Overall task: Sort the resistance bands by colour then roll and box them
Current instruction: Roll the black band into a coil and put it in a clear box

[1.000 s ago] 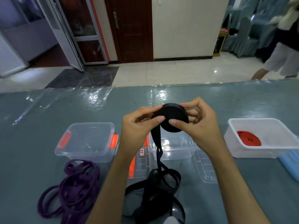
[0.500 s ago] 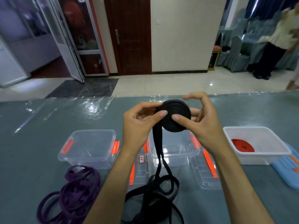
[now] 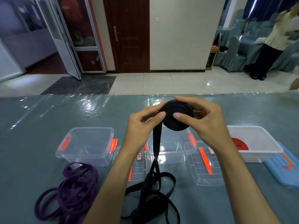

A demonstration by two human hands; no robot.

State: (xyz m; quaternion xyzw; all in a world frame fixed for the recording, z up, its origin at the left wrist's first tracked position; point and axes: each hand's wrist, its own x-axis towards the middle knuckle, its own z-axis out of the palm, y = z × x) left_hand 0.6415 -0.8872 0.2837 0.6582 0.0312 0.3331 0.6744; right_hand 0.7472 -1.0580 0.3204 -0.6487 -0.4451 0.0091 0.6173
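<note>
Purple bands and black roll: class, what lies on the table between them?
In the head view, the left forearm crosses between the purple bands and black roll.

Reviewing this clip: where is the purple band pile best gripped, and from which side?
Probably from above, at the purple band pile's bunched middle where the loops cross; a hand closing there should gather several strands at once. It lies flat and loose on the table, so outer loops alone would likely trail or tangle.
</note>
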